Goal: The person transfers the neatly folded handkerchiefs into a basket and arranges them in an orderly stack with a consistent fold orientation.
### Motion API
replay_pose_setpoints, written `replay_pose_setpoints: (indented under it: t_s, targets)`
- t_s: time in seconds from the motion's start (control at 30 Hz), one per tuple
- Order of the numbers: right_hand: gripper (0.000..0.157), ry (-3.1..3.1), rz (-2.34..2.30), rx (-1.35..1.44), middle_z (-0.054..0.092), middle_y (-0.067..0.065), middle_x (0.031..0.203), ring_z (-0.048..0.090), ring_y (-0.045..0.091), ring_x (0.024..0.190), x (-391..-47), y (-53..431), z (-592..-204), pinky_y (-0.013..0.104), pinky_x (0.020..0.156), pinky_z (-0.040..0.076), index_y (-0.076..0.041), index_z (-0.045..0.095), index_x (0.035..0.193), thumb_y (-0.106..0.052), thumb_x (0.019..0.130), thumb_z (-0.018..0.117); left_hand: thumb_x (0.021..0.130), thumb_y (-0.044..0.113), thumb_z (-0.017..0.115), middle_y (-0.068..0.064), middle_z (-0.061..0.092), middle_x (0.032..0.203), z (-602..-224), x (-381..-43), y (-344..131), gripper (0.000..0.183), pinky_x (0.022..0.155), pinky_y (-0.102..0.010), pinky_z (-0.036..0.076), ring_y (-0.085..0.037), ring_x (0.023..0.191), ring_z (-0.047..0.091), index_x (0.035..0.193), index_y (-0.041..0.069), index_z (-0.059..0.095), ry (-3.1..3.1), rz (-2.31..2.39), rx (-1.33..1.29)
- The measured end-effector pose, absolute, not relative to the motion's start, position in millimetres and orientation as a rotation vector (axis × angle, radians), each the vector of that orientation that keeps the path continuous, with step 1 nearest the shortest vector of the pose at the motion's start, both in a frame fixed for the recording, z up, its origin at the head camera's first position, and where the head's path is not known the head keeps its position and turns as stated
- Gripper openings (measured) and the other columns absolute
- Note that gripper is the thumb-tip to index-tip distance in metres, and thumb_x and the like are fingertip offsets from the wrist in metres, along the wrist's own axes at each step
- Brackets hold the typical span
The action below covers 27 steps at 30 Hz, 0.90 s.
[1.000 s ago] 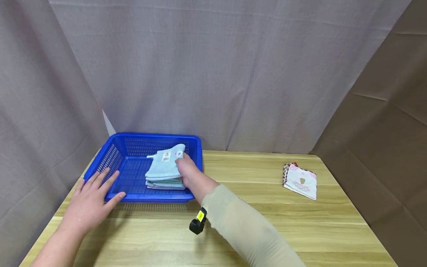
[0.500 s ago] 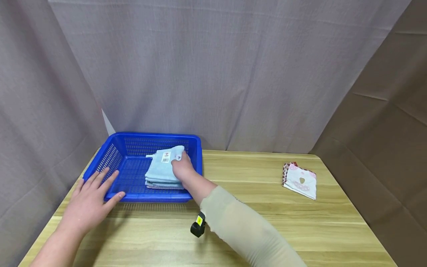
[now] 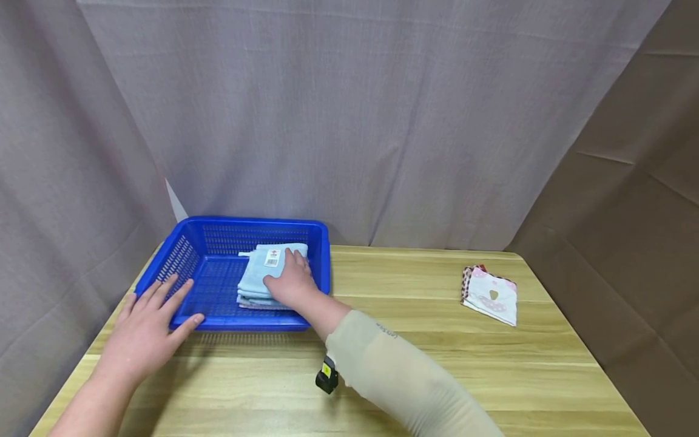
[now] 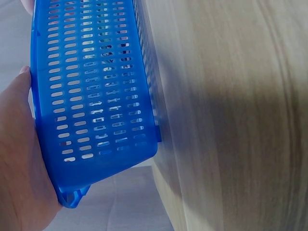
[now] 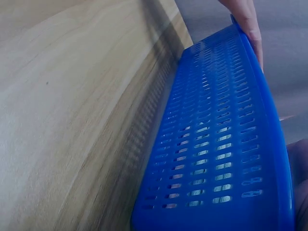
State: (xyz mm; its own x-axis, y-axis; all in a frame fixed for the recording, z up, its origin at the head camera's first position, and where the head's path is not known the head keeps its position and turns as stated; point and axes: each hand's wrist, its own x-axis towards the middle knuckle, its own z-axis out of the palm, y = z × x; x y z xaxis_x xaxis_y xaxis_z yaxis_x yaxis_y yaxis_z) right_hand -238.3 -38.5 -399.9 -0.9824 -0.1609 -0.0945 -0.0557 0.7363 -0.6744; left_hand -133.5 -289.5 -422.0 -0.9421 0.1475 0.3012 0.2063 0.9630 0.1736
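Observation:
A blue plastic basket with slotted walls stands on the left of the table. Inside it, toward the right end, lies a stack of folded cloths topped by a light blue towel with a white barcode label. My right hand rests on that towel, thumb spread to the left and fingers pointing away from me. Over the basket's front left corner lies my left hand, fingers spread on the rim. In the left wrist view, this hand stays against the rim of the basket.
On the right of the wooden table lies a folded white cloth with pink spots, over a dark red checked one. A grey curtain hangs behind the table, and a brown one hangs at the right.
My right hand has let go of the light blue towel's right edge and moved onto its top. The towel now lies flatter on the stack. My left hand stays on the rim.

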Motion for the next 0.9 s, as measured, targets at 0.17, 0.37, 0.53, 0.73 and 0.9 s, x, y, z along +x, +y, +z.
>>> replay_pose_setpoints:
  t_s: [0.17, 0.37, 0.53, 0.73, 0.9]
  targets:
    - [0.078, 2.861, -0.965, -0.249, 0.024, 0.015, 0.161, 0.021, 0.033, 0.149, -234.6, -36.7, -399.5, 0.043, 0.12, 0.02, -0.006, 0.028, 0.155, -0.036, 0.091, 0.061, 0.097, 0.057, 0.053, -0.026, 0.034, 0.153, -422.1, -133.5, -289.3, 0.072, 0.113, -0.07, 0.006, -0.053, 0.136, 0.029, 0.152, 0.013, 0.04, -2.828, -0.295, -0.256]
    - [0.068, 2.94, -0.823, -0.394, 0.031, 0.013, 0.159, 0.025, 0.03, 0.148, -227.3, -33.9, -397.8, 0.042, 0.12, 0.023, -0.009, 0.035, 0.153, -0.034, 0.094, 0.057, 0.096, 0.056, 0.054, -0.026, 0.035, 0.153, -422.0, -133.7, -289.0, 0.072, 0.113, -0.07, 0.006, -0.052, 0.137, 0.029, 0.152, 0.013, 0.04, -2.83, -0.29, -0.247]
    - [0.06, 3.003, -0.631, -0.533, 0.037, 0.009, 0.157, 0.03, 0.025, 0.146, -220.3, -30.5, -396.3, 0.039, 0.119, 0.025, -0.013, 0.041, 0.151, -0.038, 0.098, 0.053, 0.096, 0.056, 0.054, -0.026, 0.035, 0.152, -423.2, -133.8, -289.6, 0.072, 0.112, -0.07, 0.007, -0.052, 0.136, 0.029, 0.152, 0.013, 0.04, -2.816, -0.292, -0.259]
    - [0.059, 3.084, -0.414, -0.681, 0.042, 0.005, 0.154, 0.035, 0.021, 0.144, -214.0, -25.0, -393.0, 0.038, 0.118, 0.027, -0.016, 0.045, 0.148, -0.049, 0.099, 0.05, 0.096, 0.056, 0.054, -0.025, 0.036, 0.152, -424.3, -133.8, -289.6, 0.071, 0.112, -0.07, 0.008, -0.052, 0.136, 0.03, 0.152, 0.013, 0.04, -2.798, -0.293, -0.272]
    - [0.059, 3.133, -0.306, -0.79, 0.048, 0.004, 0.149, 0.04, 0.022, 0.14, -208.6, -20.4, -392.8, 0.039, 0.117, 0.029, -0.016, 0.048, 0.147, -0.052, 0.1, 0.048, 0.097, 0.056, 0.054, -0.026, 0.036, 0.152, -424.0, -133.4, -289.4, 0.072, 0.112, -0.07, 0.008, -0.051, 0.136, 0.03, 0.152, 0.013, 0.04, -2.802, -0.291, -0.27]
